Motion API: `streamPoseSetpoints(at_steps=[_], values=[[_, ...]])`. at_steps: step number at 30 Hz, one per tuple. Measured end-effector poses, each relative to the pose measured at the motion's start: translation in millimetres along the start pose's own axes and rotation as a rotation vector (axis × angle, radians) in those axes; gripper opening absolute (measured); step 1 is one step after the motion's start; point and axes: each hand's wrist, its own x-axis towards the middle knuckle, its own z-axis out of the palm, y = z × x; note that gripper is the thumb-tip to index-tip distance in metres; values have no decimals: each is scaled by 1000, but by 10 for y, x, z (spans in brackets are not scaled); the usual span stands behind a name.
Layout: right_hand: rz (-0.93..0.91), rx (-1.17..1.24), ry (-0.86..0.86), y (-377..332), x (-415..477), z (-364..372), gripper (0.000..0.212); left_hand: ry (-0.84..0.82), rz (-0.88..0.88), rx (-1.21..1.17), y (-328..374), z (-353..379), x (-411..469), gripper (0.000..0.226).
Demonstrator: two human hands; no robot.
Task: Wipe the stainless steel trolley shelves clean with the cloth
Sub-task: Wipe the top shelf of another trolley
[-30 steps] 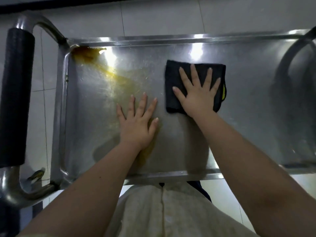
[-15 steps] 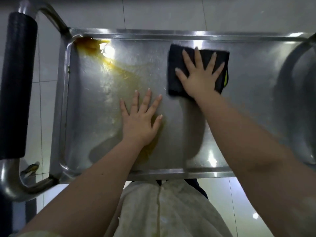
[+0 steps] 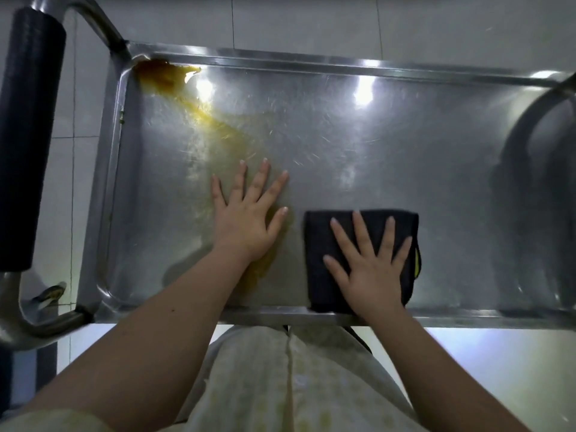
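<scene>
Now the right hand (image 3: 371, 269) presses the cloth (image 3: 318, 244) flat, fingers spread, at the near edge of the shelf (image 3: 405, 151); the left hand (image 3: 246, 219) rests flat, empty. Best sweep firmly left through the stain (image 3: 162, 76).

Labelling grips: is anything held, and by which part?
Nothing gripped: flat right hand presses the middle of the folded black cloth; left hand rests on steel shelf.

pale glossy tiled floor (image 3: 311, 23) all around, big square tiles, thin dark grout lines (image 3: 232, 20) crossing it, bright washed-out patch of light (image 3: 498, 350) on the tiles lower right (bluish-white glare), everything else kinda dim and grey
</scene>
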Motion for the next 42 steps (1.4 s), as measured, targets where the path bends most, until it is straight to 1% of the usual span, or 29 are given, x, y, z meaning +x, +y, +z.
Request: streamPoseSetpoints(at_steps=[2,5,7,8,9,11,15,17,19,20,22,24,27,29,31,33,36,38,39,41,42], values=[[57,-3,59,138,722,-202,63,-5,1,6,-7,-9,12,61],[184,17,77,407,1884,-570,66,-13,5,14,-17,-14,34,61],[221,2,55,484,2255,-704,68,-21,-4,19,-19,-11,33,61],[222,-8,54,481,2287,-709,68,-21,-8,24,-17,-12,33,61],[215,-12,55,470,2211,-692,68,-25,-9,28,-11,-15,30,61],[168,-25,51,475,1775,-570,67,-38,-15,35,2,-25,9,61],[106,-31,16,622,198,-139,66,-53,-24,62,23,-42,-31,62],[81,-48,-44,676,-443,4,67,-55,-30,71,23,-30,-58,62],[45,-37,-98,733,-518,-6,66,-48,-29,65,27,-11,-83,62],[23,-26,-85,757,-353,-64,66,-47,-29,59,28,-3,-91,62],[11,-26,8,825,226,-224,66,-38,-31,56,29,10,-89,62],[93,-15,62,944,1039,-449,66,-22,-28,53,32,13,-52,61],[231,24,42,1080,2047,-737,69,-2,-23,64,43,27,18,61],[280,33,19,1071,2288,-791,71,11,-28,76,46,44,40,61],[265,15,32,1044,2169,-745,71,22,-25,79,47,56,42,61],[204,7,50,1058,1712,-612,69,23,-26,83,40,57,38,61],[177,45,30,1064,537,-326,67,24,-34,95,50,37,34,61],[204,54,-42,1035,-274,-121,67,19,-31,87,49,31,27,60],[222,57,-92,1044,-520,-65,68,18,-30,80,46,33,18,60],[238,83,-149,1116,-519,-78,68,22,-30,76,54,32,2,60],[233,85,-129,1165,-311,-131,68,22,-29,75,54,29,5,60]])
